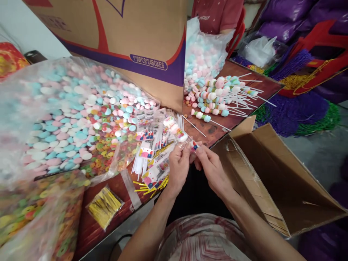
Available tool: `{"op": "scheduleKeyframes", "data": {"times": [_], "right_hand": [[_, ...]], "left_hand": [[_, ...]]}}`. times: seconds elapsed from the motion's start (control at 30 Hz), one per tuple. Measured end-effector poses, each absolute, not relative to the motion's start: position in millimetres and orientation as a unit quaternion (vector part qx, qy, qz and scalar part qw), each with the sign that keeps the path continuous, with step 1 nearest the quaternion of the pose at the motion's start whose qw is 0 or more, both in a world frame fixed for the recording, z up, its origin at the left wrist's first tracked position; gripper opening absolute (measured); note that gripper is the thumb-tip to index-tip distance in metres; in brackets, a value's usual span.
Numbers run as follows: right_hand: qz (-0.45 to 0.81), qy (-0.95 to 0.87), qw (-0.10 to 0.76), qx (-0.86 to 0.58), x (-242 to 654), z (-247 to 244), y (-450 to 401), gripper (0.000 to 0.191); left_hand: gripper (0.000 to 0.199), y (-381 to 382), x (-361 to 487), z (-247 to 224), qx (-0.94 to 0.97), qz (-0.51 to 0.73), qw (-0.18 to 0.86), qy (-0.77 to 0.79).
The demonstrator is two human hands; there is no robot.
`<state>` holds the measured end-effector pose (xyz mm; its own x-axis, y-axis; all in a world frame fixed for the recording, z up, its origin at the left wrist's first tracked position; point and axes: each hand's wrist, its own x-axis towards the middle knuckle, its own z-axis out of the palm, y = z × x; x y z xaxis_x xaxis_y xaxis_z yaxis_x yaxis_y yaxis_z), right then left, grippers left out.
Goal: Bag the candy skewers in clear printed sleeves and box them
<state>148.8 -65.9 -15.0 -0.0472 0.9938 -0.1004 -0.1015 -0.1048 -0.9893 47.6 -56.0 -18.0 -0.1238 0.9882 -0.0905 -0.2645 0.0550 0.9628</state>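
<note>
A bagged marshmallow skewer [176, 129] in a clear printed wrapper slants over the table's front edge. My left hand [179, 165] pinches the wrapper just below the candy. Close beside it, my right hand [213, 167] has its fingers closed on the wrapper's lower end, where coloured dots show. The fingertips partly hide the wrapper and any stick inside. Under and left of my left hand lie flat printed bags [159, 167], white sticks [140, 161] and yellow twist ties [152, 186].
A large carton [122, 43] stands behind. Left are heaped marshmallows [62, 134], gummy rings [108, 146] and a packet of yellow ties [105, 207]. Finished-looking skewers [217, 94] lie at the back right, near a seated person [217, 16]. An opened cardboard box [280, 174] sits right, below table height.
</note>
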Motion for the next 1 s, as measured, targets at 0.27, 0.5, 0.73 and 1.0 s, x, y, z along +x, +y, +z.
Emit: {"op": "scheduleKeyframes", "data": {"times": [0.27,0.5,0.73,1.0], "right_hand": [[0.751,-0.332,0.427,-0.378,123,-7,-68,0.040],[0.247,-0.791,0.239,-0.507,112,-10,-42,0.029],[0.005,-0.874,0.142,-0.465,100,-36,-6,0.025],[-0.039,-0.902,0.122,-0.413,99,-39,-1,0.025]], "left_hand": [[0.023,-70,19,-6,0.261,0.599,0.675,0.343],[0.035,-69,-21,-8,0.199,0.713,0.545,0.393],[0.040,-68,-34,-16,0.159,0.697,0.543,0.439],[0.035,-65,-34,-13,0.177,0.686,0.541,0.452]]}}
